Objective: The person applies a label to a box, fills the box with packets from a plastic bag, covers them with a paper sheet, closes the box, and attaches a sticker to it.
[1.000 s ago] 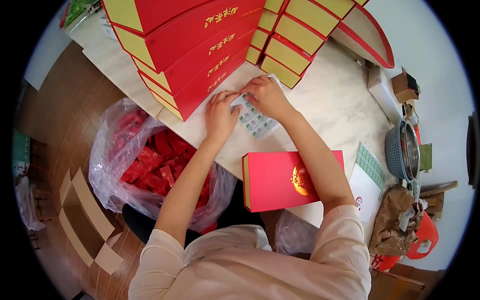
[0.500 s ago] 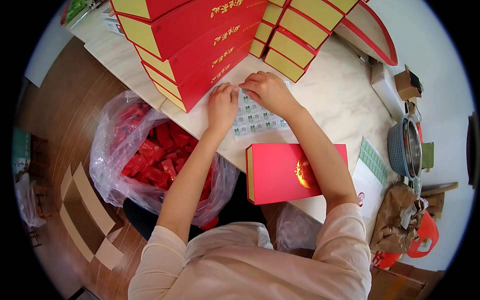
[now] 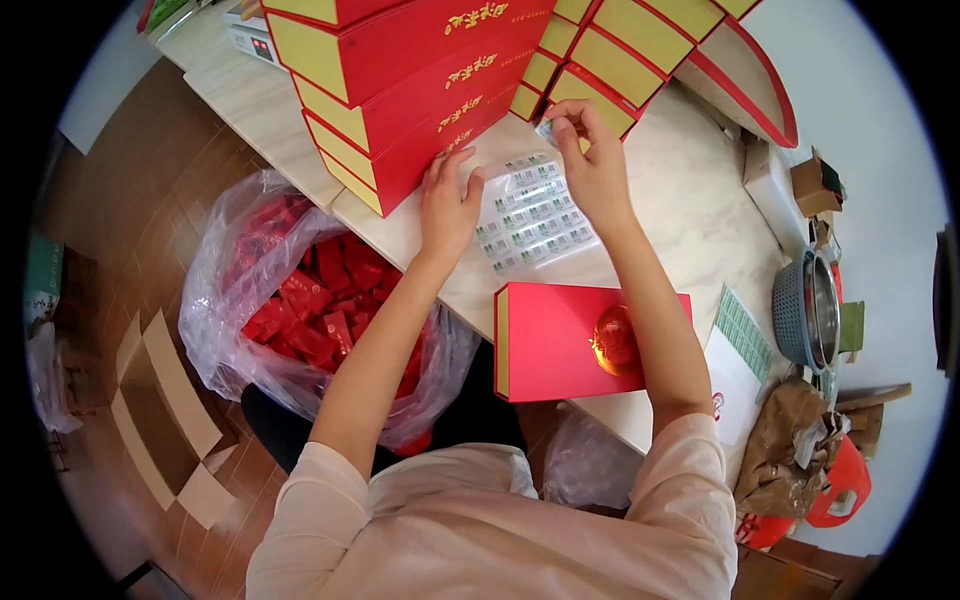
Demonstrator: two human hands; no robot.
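Observation:
A sheet of stickers (image 3: 540, 210) with green and black print in rows lies on the marble-patterned table, its upper left part bare backing. My left hand (image 3: 450, 205) rests at the sheet's left edge, thumb apart from the fingers, holding nothing. Beyond the sheet's upper edge, my right hand (image 3: 596, 165) pinches a small sticker (image 3: 546, 130) between thumb and fingertips. Nearer to me lies a closed red gift box (image 3: 555, 340) with a gold emblem, partly under my right forearm.
Tall stacks of red boxes (image 3: 400, 120) with yellow sides stand at the back. Left of the table, a clear plastic bag (image 3: 220, 300) holds red packets (image 3: 305, 295). An open carton (image 3: 165, 420) sits on the floor. To the right are a green-printed sheet (image 3: 742, 330) and a basket (image 3: 790, 305).
My right hand has lifted up and away from the sheet with a sticker in its fingers. My left hand has opened out, and the sheet has shifted slightly right.

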